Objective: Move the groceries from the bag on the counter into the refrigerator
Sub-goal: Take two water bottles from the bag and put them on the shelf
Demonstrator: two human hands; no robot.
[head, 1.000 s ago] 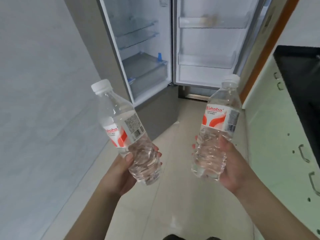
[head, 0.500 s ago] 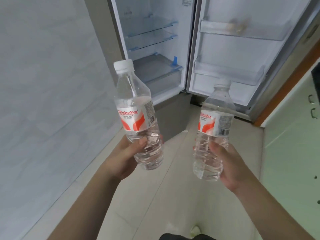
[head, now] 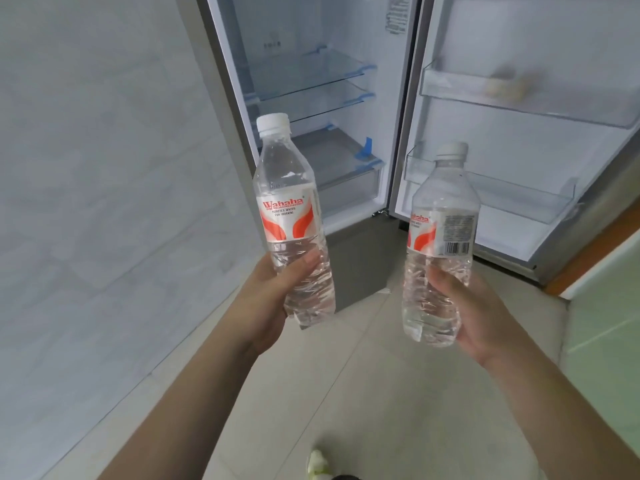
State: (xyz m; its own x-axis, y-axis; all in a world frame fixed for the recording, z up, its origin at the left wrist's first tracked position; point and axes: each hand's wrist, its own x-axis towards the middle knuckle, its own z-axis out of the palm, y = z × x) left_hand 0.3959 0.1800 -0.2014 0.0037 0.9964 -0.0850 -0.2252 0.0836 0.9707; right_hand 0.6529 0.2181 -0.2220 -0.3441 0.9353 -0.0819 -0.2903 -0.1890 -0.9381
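**Onlooker 1:** Standing before the open refrigerator (head: pixel 311 98), the person holds one water bottle in each hand. Left hand (head: pixel 266 306): fingers and thumb curled round the lower ribbed section of the left water bottle (head: pixel 291 216). Right hand (head: pixel 474 313): thumb across the front, fingers wrapped behind the lower section of the right water bottle (head: pixel 441 244).

**Onlooker 2:** Confirmed. Describe the bottles.

**Onlooker 1:** Both are clear plastic, filled with clear liquid, each closed by a white screw cap. Each carries a white label with red-orange swooshes and red "Wahaha" lettering. The left bottle shows its label front on; the right bottle is turned so that the barcode panel faces the camera. Both stand nearly upright, the left one tilted slightly with its cap leaning left. They are well apart and do not touch.

**Onlooker 2:** Position relative to the appliance?

**Onlooker 1:** Both bottles are in the air, outside the cabinet. The left bottle's cap overlaps the view of the glass shelves (head: pixel 308 84) and the crisper drawer (head: pixel 343 174). The right bottle's cap overlaps the lower door bin (head: pixel 519 199). The upper door bin (head: pixel 519 95) holds a blurred pale item; I cannot identify it.

**Onlooker 2:** Surroundings?

**Onlooker 1:** Grey tiled wall (head: pixel 104 168) at left, beige tiled floor (head: pixel 346 393) below, pale green cabinet (head: pixel 609 323) at right.
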